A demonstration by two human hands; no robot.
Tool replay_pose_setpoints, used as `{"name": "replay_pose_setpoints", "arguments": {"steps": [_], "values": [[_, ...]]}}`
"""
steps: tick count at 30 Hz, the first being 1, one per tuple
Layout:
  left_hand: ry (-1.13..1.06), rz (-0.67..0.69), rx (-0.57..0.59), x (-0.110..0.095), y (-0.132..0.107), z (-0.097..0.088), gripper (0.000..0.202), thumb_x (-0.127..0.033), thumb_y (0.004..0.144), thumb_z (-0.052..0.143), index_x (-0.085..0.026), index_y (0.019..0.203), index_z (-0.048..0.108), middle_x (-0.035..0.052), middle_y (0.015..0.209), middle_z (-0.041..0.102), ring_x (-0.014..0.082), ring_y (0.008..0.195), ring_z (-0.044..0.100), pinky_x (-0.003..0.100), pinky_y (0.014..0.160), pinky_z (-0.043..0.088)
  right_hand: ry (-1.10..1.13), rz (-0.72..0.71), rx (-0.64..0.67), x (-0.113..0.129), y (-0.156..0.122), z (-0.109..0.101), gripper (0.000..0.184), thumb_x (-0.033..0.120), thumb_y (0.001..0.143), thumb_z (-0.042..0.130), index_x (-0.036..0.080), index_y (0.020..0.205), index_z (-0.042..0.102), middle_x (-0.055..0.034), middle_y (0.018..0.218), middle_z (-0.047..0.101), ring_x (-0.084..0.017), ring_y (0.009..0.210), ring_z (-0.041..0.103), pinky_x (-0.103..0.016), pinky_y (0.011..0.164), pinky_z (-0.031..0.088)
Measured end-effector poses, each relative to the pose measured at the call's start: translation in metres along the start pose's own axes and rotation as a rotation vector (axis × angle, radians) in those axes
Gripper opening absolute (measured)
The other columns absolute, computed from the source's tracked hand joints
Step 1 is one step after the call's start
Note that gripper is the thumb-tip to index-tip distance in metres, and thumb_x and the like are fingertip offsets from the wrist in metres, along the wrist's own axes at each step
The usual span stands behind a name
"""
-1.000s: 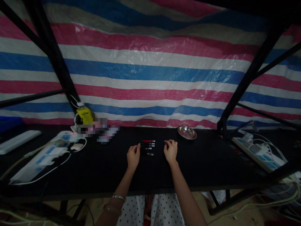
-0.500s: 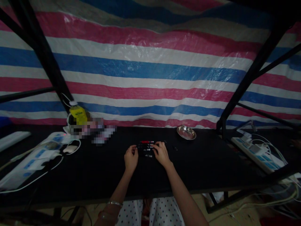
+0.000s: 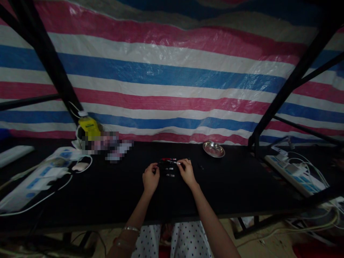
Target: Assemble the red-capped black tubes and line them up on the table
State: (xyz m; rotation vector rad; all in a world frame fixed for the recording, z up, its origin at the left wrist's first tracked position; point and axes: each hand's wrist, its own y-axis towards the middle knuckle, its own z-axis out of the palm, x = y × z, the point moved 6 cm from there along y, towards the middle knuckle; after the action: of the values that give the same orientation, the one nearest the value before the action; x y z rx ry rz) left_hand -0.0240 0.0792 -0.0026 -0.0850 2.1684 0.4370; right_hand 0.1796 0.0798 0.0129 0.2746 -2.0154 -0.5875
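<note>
Several dark pens lie side by side across the black table between my hands. A red-barrelled pen (image 3: 168, 159) is farthest away, and a black pen (image 3: 170, 175) with a pale end is nearest me. Another black pen (image 3: 168, 168) lies just beyond that one. My right hand (image 3: 186, 171) pinches the right end of a dark pen (image 3: 173, 162), which slants a little over the row. My left hand (image 3: 151, 177) has its thumb and fingers curled together at the pen's dark left end. That end's contact with the fingertips is hard to see.
A shiny metal dish (image 3: 214, 149) stands at the back right, with a small dark piece (image 3: 200, 166) in front of it. To the left are a yellow bottle (image 3: 90, 127) and a white power strip (image 3: 40, 179) with cables. Another power strip (image 3: 292, 175) lies right.
My right hand has moved slightly right and now pinches a dark pen's end, which has shifted out of the row. My left hand stays almost in place. The view has shifted slightly.
</note>
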Motion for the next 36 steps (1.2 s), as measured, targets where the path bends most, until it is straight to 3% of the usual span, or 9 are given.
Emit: {"name": "replay_pose_setpoints", "arguments": {"steps": [3,7,12,16,25,29,36], "values": [[-0.004,-0.012,0.003,-0.001,-0.001,-0.001,0.022,-0.022,0.078,0.048,-0.018,0.098,0.058,0.0037,0.087,0.065,0.0173,0.080,0.059,0.029,0.072,0.046,0.344,0.202,-0.083,-0.015,0.001,0.001,0.021,0.037,0.076,0.060,0.018,0.083,0.064,-0.0031,0.079,0.059,-0.014,0.067,0.049,-0.027,0.065,0.040],[-0.003,-0.010,0.006,-0.002,-0.001,-0.002,0.022,-0.023,0.079,0.048,-0.018,0.097,0.058,0.0045,0.090,0.064,0.0183,0.081,0.059,0.031,0.073,0.046,0.908,0.544,-0.062,-0.031,-0.004,0.013,0.033,0.037,0.060,0.074,0.017,0.085,0.064,-0.0022,0.076,0.062,-0.009,0.056,0.046,-0.023,0.053,0.037],[-0.017,0.001,-0.013,-0.003,-0.002,-0.003,0.022,-0.026,0.079,0.047,-0.018,0.097,0.058,0.0063,0.093,0.062,0.0200,0.081,0.059,0.034,0.075,0.047,1.293,0.690,0.000,-0.026,-0.007,0.015,0.024,0.027,0.063,0.074,0.017,0.082,0.065,-0.0010,0.075,0.061,-0.006,0.054,0.044,-0.019,0.049,0.037],[-0.059,0.024,-0.061,-0.008,-0.005,-0.007,0.027,-0.030,0.081,0.045,-0.017,0.102,0.057,0.0081,0.095,0.058,0.0209,0.082,0.058,0.037,0.076,0.048,1.325,0.717,0.012,-0.023,-0.008,0.012,0.016,0.027,0.071,0.066,0.018,0.084,0.065,-0.0005,0.073,0.059,-0.006,0.049,0.038,-0.019,0.045,0.035],[-0.058,0.268,-0.174,-0.038,-0.021,-0.021,0.046,-0.034,0.084,0.046,-0.018,0.128,0.041,0.0125,0.118,0.046,0.0232,0.104,0.051,0.040,0.089,0.044,1.334,0.702,0.128,-0.015,-0.011,0.017,0.021,0.031,0.070,0.068,0.018,0.087,0.065,0.0010,0.070,0.055,-0.005,0.049,0.039,-0.018,0.043,0.030],[-0.059,0.365,-0.143,-0.048,-0.027,-0.021,0.054,-0.034,0.083,0.050,-0.021,0.133,0.034,0.0120,0.124,0.042,0.0231,0.110,0.048,0.040,0.093,0.042,1.294,0.716,0.145,-0.011,-0.013,0.019,0.021,0.026,0.066,0.073,0.016,0.083,0.065,0.0009,0.067,0.056,-0.005,0.051,0.043,-0.017,0.043,0.029],[-0.139,0.421,-0.024,-0.048,-0.031,-0.015,0.065,-0.037,0.081,0.054,-0.021,0.136,0.024,0.0111,0.118,0.050,0.0186,0.091,0.054,0.038,0.086,0.045,1.137,0.777,0.202,-0.011,-0.021,0.024,0.025,0.026,0.061,0.077,0.014,0.080,0.067,-0.0010,0.067,0.060,-0.006,0.053,0.048,-0.017,0.046,0.033]]}}
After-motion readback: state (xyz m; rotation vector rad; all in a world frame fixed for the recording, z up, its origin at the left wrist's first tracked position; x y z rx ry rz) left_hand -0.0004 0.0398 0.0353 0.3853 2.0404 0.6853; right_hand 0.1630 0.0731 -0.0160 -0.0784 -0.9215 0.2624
